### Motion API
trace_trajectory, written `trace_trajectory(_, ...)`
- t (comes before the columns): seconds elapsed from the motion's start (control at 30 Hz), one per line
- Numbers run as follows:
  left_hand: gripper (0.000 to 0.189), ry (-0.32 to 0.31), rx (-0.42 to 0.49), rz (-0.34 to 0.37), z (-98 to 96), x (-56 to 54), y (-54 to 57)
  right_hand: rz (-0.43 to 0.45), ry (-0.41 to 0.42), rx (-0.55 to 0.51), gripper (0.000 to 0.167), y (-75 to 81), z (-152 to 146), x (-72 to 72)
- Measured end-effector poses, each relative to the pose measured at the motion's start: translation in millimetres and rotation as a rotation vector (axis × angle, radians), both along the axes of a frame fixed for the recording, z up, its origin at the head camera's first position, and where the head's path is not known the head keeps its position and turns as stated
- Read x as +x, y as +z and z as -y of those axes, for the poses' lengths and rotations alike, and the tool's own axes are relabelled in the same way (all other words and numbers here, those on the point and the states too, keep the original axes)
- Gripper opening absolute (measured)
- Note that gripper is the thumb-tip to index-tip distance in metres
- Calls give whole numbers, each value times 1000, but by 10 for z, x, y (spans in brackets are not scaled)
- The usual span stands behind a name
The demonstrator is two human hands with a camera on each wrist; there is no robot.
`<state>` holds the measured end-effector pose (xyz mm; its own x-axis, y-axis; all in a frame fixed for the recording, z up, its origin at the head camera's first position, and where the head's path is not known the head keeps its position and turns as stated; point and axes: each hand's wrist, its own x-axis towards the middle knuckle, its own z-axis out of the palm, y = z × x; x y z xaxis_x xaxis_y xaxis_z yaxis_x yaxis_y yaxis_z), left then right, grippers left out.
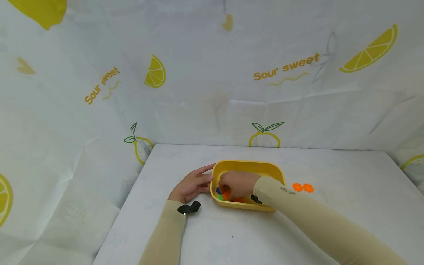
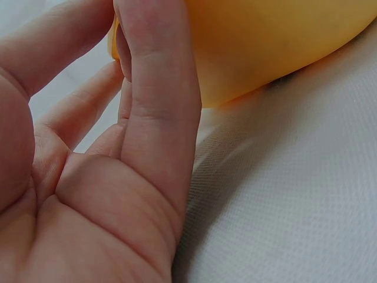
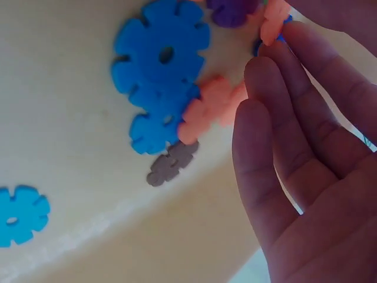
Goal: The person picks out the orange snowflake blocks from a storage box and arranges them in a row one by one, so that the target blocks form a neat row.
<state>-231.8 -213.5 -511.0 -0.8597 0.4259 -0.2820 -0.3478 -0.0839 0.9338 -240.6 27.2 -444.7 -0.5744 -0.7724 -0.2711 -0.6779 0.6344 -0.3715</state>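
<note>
A hand could pass over the table [image 1: 347, 176] along the far strip, between the yellow tray [image 1: 246, 161] and the cloth [image 1: 205, 66]. The left hand [image 1: 193, 185] blocks the tray's left wall; inside, the right hand [image 1: 236, 184] occupies the left part, and the right sleeve [image 1: 304, 213] crosses the near right rim

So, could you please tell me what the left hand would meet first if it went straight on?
The yellow tray, it seems: the left hand points at its left side, fingertips apparently touching it, though exact contact is hard to judge.
</note>
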Motion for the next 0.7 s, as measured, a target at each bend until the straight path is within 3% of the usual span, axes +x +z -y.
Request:
trace_trajectory(0.27, 55, -9, -5, -13, -18, -8, -7, 80, -89, -98, 30, 184, -157, -60)
trace_trajectory(0.5, 56, -10, -20, -13, -21, 2, -9, 157, -140, -225, 26, 304, -355, -96)
trace_trajectory(0.7, 60, -9, -40, -10, -22, 16, -10, 189, -208, -262, 24, 341, -554, -89)
